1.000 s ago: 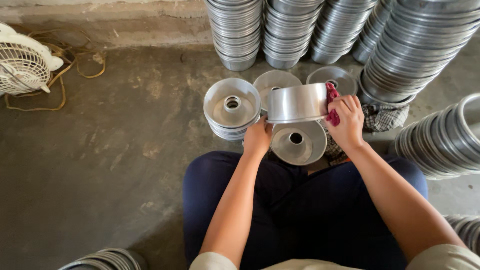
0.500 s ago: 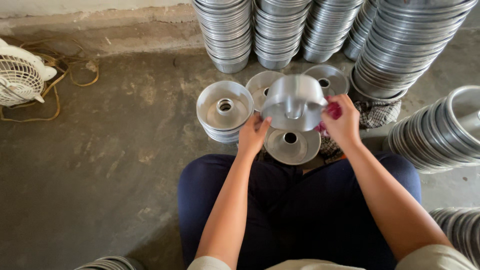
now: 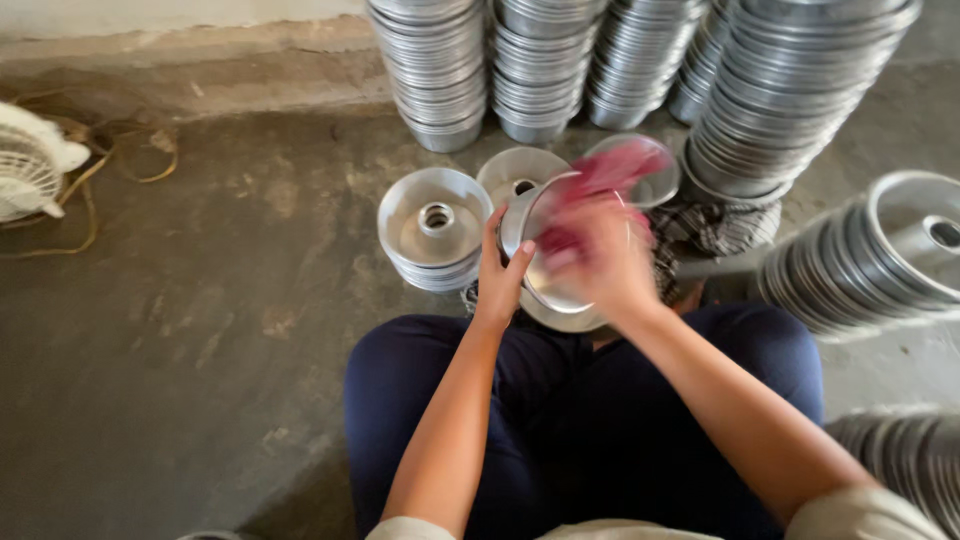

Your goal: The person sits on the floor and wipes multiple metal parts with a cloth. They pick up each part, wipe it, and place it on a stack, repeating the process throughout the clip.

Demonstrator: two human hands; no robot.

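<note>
Sitting on a rough grey concrete floor (image 3: 200,330), the person in dark blue trousers worked among many metal pans. Tall stacks of round pans (image 3: 540,60) stood along the far wall, a bigger stack (image 3: 790,90) leaned at the right, and one more row of pans (image 3: 860,260) lay on its side near the right knee. At the far left stood a white fan (image 3: 30,165) with a yellowish cable (image 3: 130,165) beside it. A short pile of ring-shaped pans (image 3: 435,228), each with a tube in the middle, was on the floor just beside the left hand. The left hand (image 3: 503,275) was closed on the left edge of a shiny metal pan (image 3: 545,285), thumb up along the rim and the fingers behind it, so the pan was held in front of the knees, above another pan that lay on the lap. The right hand (image 3: 600,255) was blurred; it was over the open side of the same pan, and it was gripping a pink-red cloth (image 3: 610,170). It was curled around this cloth, though how tightly could not be told. Behind the hands, two more single pans (image 3: 520,168) were on the floor.
</note>
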